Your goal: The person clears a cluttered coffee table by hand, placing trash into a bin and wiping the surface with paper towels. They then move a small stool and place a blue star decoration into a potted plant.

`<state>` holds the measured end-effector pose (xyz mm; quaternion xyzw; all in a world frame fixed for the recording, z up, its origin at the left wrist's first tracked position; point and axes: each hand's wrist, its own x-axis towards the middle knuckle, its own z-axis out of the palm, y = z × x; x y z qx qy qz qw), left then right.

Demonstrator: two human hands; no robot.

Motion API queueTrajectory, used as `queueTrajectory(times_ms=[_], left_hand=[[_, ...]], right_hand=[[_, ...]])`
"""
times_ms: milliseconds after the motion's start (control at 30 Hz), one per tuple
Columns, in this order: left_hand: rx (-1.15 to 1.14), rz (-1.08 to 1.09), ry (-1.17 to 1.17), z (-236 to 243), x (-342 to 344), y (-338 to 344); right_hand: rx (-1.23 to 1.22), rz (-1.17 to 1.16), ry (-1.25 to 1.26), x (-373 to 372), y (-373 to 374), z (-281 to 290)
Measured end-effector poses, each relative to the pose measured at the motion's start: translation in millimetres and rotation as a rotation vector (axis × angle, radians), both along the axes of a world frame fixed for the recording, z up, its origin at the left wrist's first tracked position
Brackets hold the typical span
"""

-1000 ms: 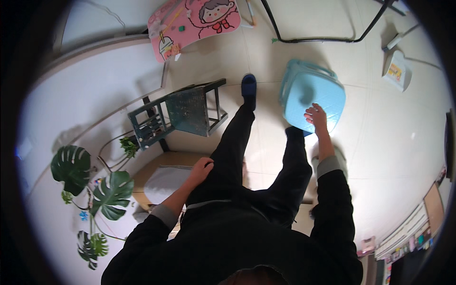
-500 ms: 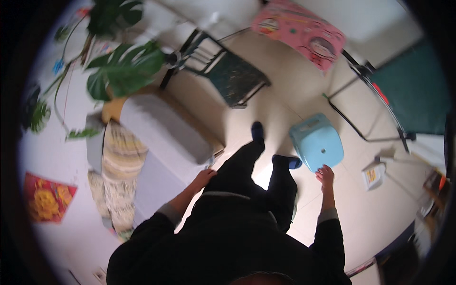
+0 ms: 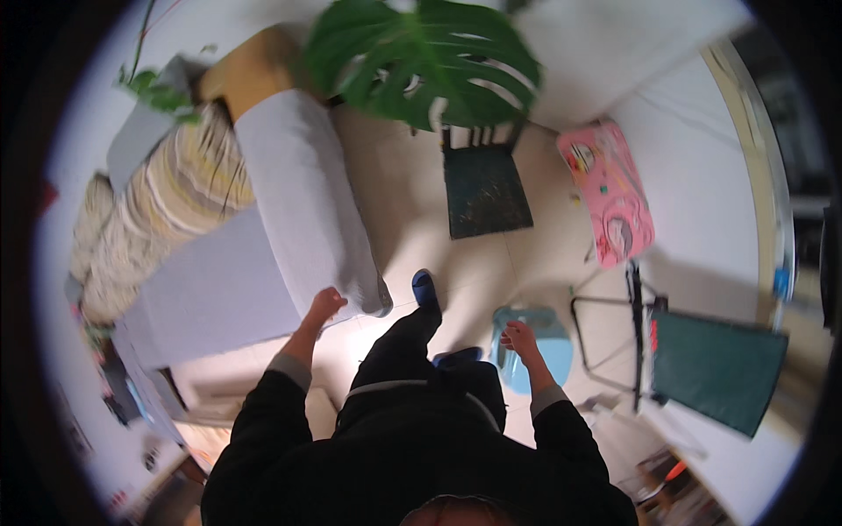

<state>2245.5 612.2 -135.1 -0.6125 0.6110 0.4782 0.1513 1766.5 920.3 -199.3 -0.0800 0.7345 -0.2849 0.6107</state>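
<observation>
black top (image 3: pixel 395 473), grey cuffs (image 3: pixel 549 399), black trousers (image 3: pixel 386 352), blue slippers (image 3: pixel 424 287)

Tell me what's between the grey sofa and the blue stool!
In the head view, the person's legs, their blue slippers and some pale floor lie between the grey sofa and the blue stool.

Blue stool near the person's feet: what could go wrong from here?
The right slipper is close to the blue stool, so a step might catch or nudge it. The black metal frame stands on the stool's other side, so sliding the stool that way could knock it.
</observation>
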Motion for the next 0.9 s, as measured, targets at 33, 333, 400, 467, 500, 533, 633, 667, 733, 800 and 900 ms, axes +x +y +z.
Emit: queueTrajectory(times_ms=[33, 333, 400, 467, 500, 533, 633, 667, 733, 800, 900], left_hand=[[-0.043, -0.018, 0.000, -15, 4, -9], [-0.163, 0.235, -0.252, -37, -55, -19], [-0.185, 0.232, -0.289, -30, -59, -18], [-0.225, 0.228, -0.292, -28, -61, -21], [-0.225, 0.235, -0.303, -27, -62, -21], [-0.191, 0.225, -0.299, -25, -63, -17], [-0.243, 0.222, -0.316, -26, -63, -13], [-0.263, 0.209, -0.341, -27, -62, -13], [-0.272, 0.169, -0.369, -28, -63, -12], [-0.267, 0.094, -0.386, -32, -59, -10], [-0.333, 0.127, -0.319, -40, -52, -10]], right_hand=[[-0.068, 0.142, 0.027, -12, -39, -7], [-0.703, 0.935, 0.967, -167, -397, -17], [-0.500, 1.212, 1.173, -182, -467, -5], [-0.464, 1.516, 1.471, -177, -517, -32], [-0.555, 1.672, 1.677, -180, -537, -42], [-0.628, 1.777, 1.523, -189, -554, -49], [-0.686, 1.409, 1.111, -186, -594, -86], [-0.628, 1.198, 1.026, -184, -606, -89], [-0.575, 1.288, 0.825, -163, -629, -97], [-0.327, 1.447, 0.902, -155, -630, -71], [-0.692, 1.605, 0.909, -119, -597, -34]])
